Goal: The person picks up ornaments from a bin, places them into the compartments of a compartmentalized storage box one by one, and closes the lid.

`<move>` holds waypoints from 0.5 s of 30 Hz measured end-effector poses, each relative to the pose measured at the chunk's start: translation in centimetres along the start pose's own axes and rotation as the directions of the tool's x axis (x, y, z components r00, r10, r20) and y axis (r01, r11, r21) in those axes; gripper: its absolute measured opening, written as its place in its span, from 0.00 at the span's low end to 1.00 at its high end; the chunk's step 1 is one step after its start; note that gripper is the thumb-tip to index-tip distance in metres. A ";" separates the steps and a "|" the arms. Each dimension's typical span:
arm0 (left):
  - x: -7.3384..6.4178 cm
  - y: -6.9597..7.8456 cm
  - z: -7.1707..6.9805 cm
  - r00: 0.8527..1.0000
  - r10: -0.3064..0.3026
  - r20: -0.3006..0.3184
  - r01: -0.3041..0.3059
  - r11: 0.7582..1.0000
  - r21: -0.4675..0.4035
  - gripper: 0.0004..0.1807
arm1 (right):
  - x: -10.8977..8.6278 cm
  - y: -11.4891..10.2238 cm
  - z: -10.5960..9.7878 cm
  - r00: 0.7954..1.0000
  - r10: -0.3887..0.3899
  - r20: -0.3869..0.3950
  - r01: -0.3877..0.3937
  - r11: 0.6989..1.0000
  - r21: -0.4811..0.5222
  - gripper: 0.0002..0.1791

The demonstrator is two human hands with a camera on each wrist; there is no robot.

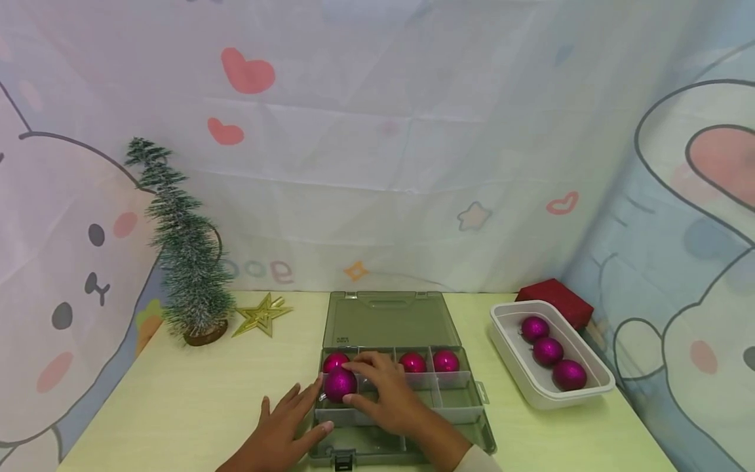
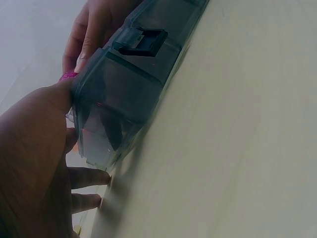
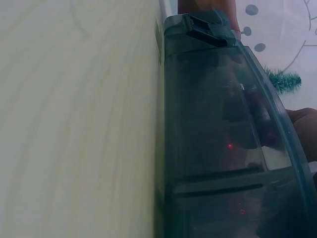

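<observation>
A grey translucent divided box (image 1: 401, 452) stands on the table with its lid lifted back. My right hand (image 1: 392, 396) pinches a purple glitter bauble (image 1: 340, 385) between thumb and fingers, at the left compartment of the middle row. Shiny magenta baubles sit in the back row: one at the left (image 1: 335, 360) and two at the right (image 1: 412, 362). The back-row compartment between them is partly hidden by my right hand. With fingers spread, my left hand (image 1: 282, 429) rests at the box's left edge, its fingertips close to the purple bauble; whether they touch it I cannot tell.
At the right, a white tub (image 1: 513, 367) holds three purple glitter baubles (image 1: 547, 352), with a dark red block-shaped thing (image 1: 557, 301) behind it. A small artificial Christmas tree (image 1: 191, 269) and a gold star (image 1: 262, 315) stand to the left. A printed cloth hangs behind.
</observation>
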State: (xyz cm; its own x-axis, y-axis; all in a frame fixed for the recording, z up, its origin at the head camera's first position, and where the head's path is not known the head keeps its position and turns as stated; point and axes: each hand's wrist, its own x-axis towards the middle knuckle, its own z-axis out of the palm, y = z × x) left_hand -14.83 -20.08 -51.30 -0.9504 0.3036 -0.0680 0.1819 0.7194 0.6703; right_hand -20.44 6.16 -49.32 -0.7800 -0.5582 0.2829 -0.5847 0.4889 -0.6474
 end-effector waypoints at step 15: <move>0.0 0.0 0.0 1.000 -0.001 -0.002 0.001 1.000 -0.013 0.47 | 0.1 0.0 0.1 1.000 0.016 0.014 -0.015 0.998 -0.063 0.20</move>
State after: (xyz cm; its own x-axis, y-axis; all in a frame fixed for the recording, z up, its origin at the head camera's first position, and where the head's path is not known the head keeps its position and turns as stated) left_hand -14.83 -20.07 -51.34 -0.9511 0.3015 -0.0677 0.1773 0.7118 0.6796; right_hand -20.45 6.03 -49.37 -0.7861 -0.5595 0.2627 -0.5857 0.5385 -0.6058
